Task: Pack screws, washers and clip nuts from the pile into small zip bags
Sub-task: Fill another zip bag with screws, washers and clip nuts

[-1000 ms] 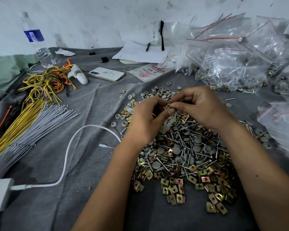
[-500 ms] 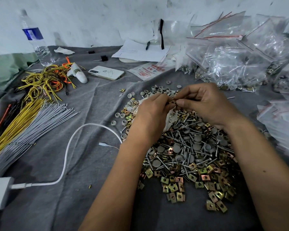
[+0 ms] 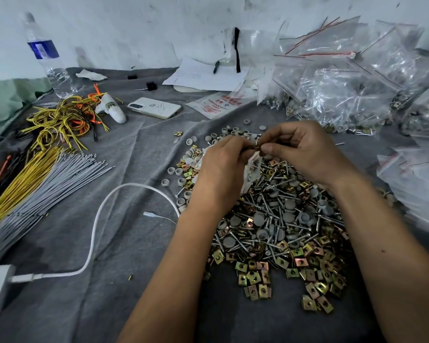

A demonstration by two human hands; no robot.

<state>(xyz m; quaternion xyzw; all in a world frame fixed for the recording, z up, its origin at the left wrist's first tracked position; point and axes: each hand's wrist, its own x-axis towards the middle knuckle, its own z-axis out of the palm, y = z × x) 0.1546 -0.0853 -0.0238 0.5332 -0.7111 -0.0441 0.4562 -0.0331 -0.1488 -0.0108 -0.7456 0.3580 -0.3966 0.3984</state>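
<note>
A pile point(image 3: 280, 219) of silver screws, grey round washers and brass clip nuts covers the grey cloth in front of me. My left hand point(image 3: 223, 167) holds a small clear zip bag point(image 3: 252, 169) that hangs down over the pile's far side. My right hand point(image 3: 305, 152) pinches a small brass clip nut point(image 3: 256, 146) between thumb and forefinger, right at the bag's mouth. Both hands meet above the far edge of the pile. What lies inside the bag is hard to make out.
Filled zip bags point(image 3: 344, 95) heap at the back right and more bags point(image 3: 416, 184) lie at the right edge. On the left lie grey and yellow wires point(image 3: 35, 179), a white cable point(image 3: 94, 231), a phone point(image 3: 155, 107) and a water bottle point(image 3: 47, 58).
Both hands have lifted slightly and drifted away from me over the pile. The right hand's pinch on the clip nut has come up to the bag's mouth.
</note>
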